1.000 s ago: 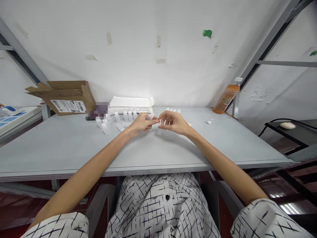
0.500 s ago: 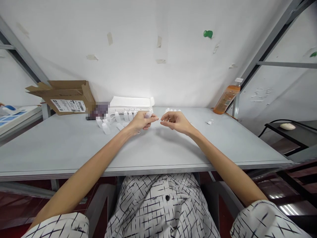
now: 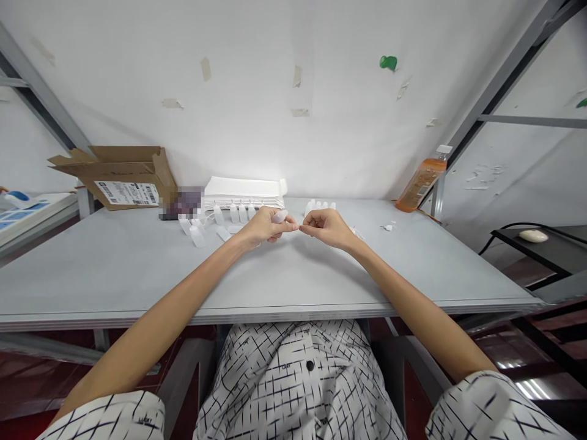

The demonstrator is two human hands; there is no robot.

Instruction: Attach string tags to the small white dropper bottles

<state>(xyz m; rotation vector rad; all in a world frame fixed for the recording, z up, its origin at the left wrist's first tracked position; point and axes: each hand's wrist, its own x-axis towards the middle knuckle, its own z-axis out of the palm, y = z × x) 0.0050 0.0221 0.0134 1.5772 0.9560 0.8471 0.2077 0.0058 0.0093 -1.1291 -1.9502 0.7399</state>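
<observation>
My left hand (image 3: 266, 227) is closed around a small translucent white plastic bottle (image 3: 279, 216), whose end pokes out above the fingers. Its thumb and forefinger reach toward my right hand (image 3: 324, 226), which is closed in a pinch. The fingertips of both hands almost meet over the table; whatever is between them is too small to make out. Left of my left hand, several similar bottles (image 3: 197, 236) stand or lie about. More small white bottles (image 3: 320, 206) stand in a group just behind my right hand.
A stack of white sheets (image 3: 245, 188) lies against the wall. At the back left is an open cardboard box (image 3: 123, 177), beside a blurred dark purple item (image 3: 183, 203). An orange drink bottle (image 3: 420, 183) leans at the back right. Small white scraps (image 3: 387, 227) lie on the grey table (image 3: 293, 281).
My hands have come closer, so that their fingertips now almost touch. The bottle in my left hand has shifted slightly right and down, and the camera view has moved a little.
</observation>
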